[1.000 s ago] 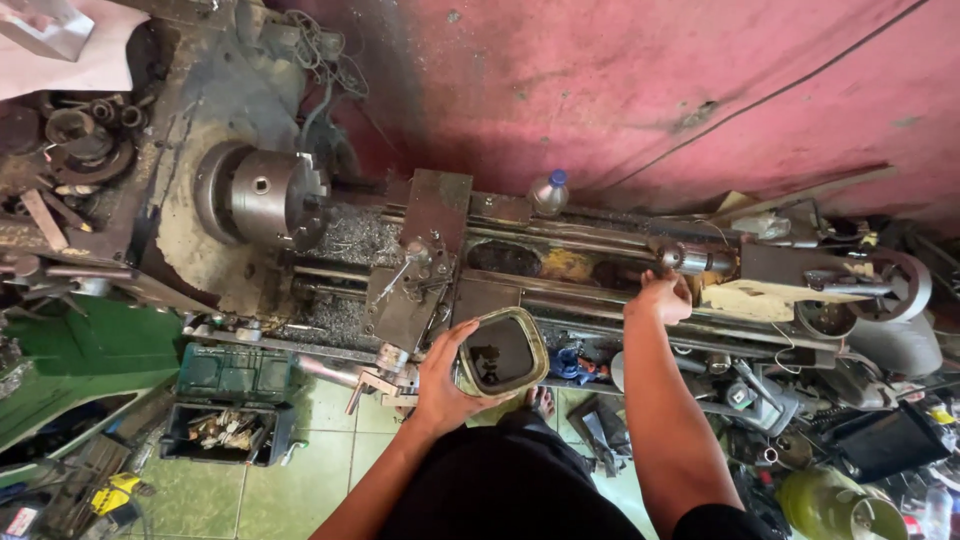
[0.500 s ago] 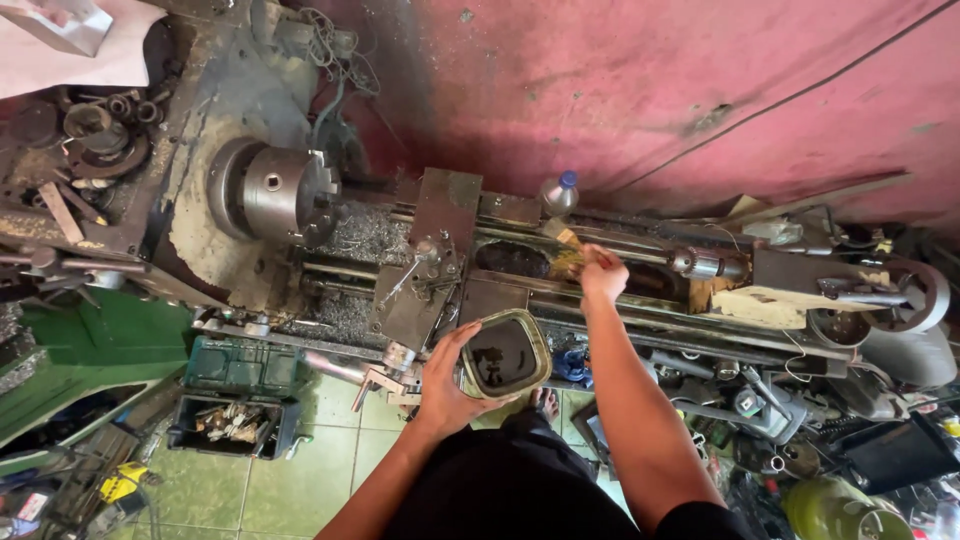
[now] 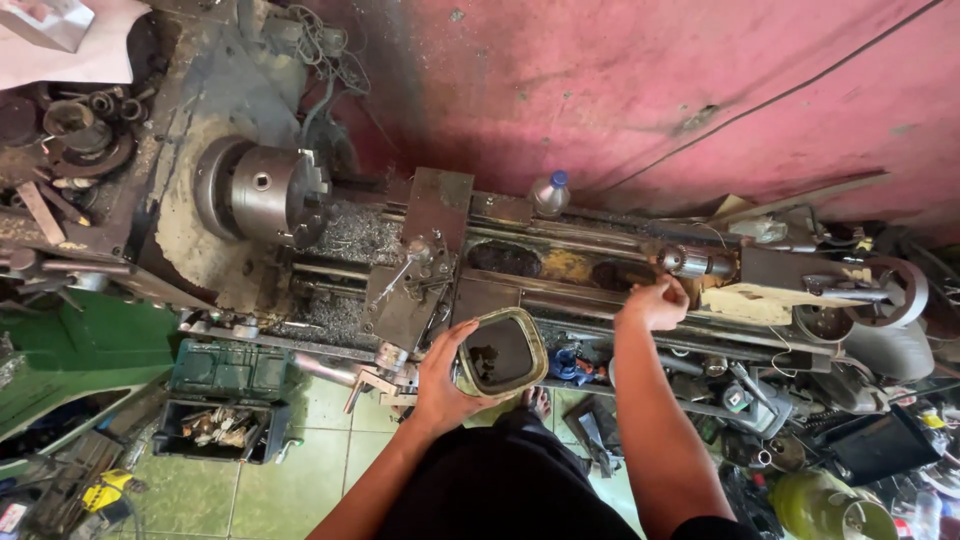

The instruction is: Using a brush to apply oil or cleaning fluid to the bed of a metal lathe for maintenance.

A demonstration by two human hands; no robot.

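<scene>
At lower centre our left hand (image 3: 445, 375) is clamped on a squarish tin (image 3: 500, 352), held level and open upward, while our right hand (image 3: 655, 303) closes loosely beside the drill chuck (image 3: 690, 262).

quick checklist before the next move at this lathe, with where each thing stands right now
1. Left hand has a firm hold on the rectangular metal container: ok, fingers wrap its near edge.
2. Container held level: cannot tell, its open mouth faces the camera and dark bits lie inside.
3. Right hand clear of the drill chuck on the tailstock: not ok, the fingers are right beside it.
4. Lathe chuck at rest: ok, its jaws look sharp, no blur.
5. Bed around the carriage free of swarf: not ok, chips lie heaped there.
6. Plastic bottle stable: ok, upright at the wall.
</scene>
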